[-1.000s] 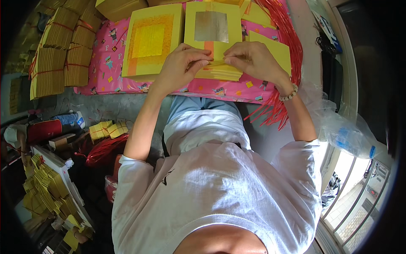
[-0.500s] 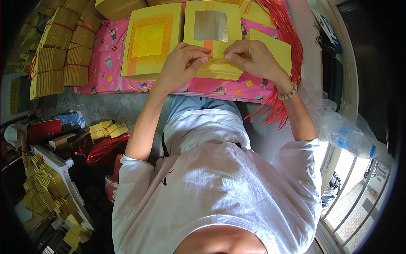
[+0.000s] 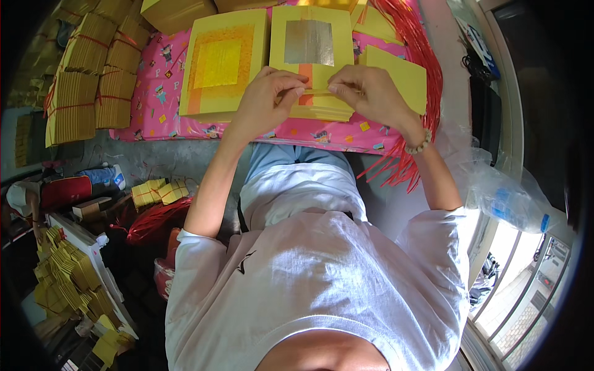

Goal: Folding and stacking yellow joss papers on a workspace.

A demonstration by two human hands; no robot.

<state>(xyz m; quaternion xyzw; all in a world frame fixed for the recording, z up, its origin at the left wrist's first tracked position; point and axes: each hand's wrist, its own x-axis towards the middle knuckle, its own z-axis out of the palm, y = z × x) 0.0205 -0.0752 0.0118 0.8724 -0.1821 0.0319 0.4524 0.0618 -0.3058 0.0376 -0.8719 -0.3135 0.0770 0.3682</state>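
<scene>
1. The left hand pinches the left end of a thin folded yellow paper strip between thumb and fingertips.
2. The right hand pinches the right end of the same strip, fingers curled; a bead bracelet sits on its wrist.
3. The strip is held level just above the near edge of a stack of yellow sheets with a silver foil square, which lies on the pink patterned cloth.
4. To the left of that stack, touching it or nearly so, lies a second stack with an orange and yellow square.
5. To the right of the foil stack lie a plain yellow sheet and a bunch of red strings.
6. Far left of the foil stack, tied bundles of tan paper stand in rows at the cloth's edge.
</scene>
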